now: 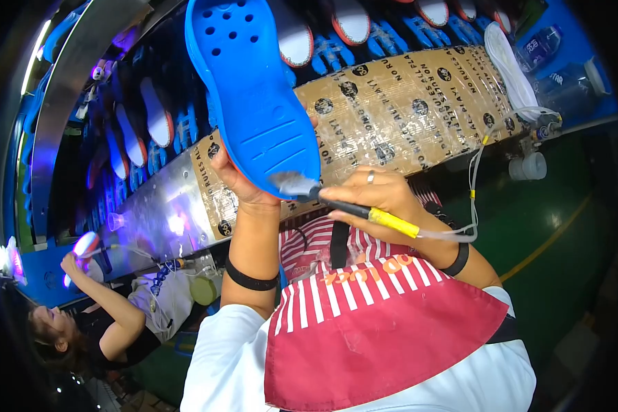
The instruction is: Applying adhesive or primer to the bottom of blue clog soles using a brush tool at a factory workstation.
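My left hand is closed around the edge of a large blue shoe sole, with most of its fingers hidden behind it. The sole is tilted up, showing round holes at its toe end and raised bars across its heel part. Between the fingers of my right hand is a glue brush with a black handle and a yellow sleeve. Its pale bristles rest on the inner surface of the heel, near the rim. A thin clear hose runs from the brush to a metal valve at the right.
Behind the sole lies a ledge covered with taped brown cardboard. Several white-soled shoes on blue holders line the far side. A white insole-shaped piece and bottles stand at right. A co-worker sits at left, holding a shoe.
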Tool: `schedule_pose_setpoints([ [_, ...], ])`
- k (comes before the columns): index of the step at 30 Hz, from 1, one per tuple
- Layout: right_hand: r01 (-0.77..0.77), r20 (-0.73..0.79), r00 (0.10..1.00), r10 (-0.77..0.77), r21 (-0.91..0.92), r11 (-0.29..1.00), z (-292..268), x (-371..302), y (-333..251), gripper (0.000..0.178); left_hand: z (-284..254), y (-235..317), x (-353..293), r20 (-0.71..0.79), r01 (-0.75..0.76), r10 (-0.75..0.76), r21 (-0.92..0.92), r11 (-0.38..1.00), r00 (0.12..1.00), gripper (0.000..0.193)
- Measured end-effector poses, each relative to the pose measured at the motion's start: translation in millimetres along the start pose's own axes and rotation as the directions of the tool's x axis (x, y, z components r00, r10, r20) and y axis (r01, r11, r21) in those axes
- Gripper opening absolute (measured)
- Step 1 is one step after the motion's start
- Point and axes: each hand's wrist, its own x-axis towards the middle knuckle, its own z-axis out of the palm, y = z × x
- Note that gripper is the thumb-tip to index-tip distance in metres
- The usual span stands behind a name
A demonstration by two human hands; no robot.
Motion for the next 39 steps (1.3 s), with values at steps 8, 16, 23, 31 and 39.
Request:
schedule_pose_setpoints([
  [8, -0.183, 0.245, 0.963, 0.108, 0.308, 0.934, -26, 7, -6, 0.026, -6, 10, 0, 0.19, 0.063, -0.044, -0.09, 0.994, 0.981, 0.102],
  [16, 0.095, 0.197, 0.975, -0.1, 0.036, 0.995, -10, -4, 10, 0.027, -2, 10, 3, 0.134, 0.204, -0.212, 0.068, 0.977, 0.968, 0.095],
  [23, 0.17, 0.141, 0.976, -0.168, -0.004, 0.985, -9, 2, 3, 0.032, 0, 17, 12, -0.118, 0.409, -0.392, 0.23, 0.883, 0.912, 0.068],
  [31, 0.139, 0.213, 0.966, -0.147, 0.056, 0.989, -10, -1, -4, 0.028, 2, 27, 16, -0.216, 0.649, -0.613, 0.309, 0.695, 0.76, 0.056],
  [39, 0.148, 0.256, 0.959, -0.12, -0.09, 0.985, -8, -9, 0, 0.03, 1, 43, 21, -0.35, 0.775, -0.694, 0.353, 0.525, 0.63, 0.055],
])
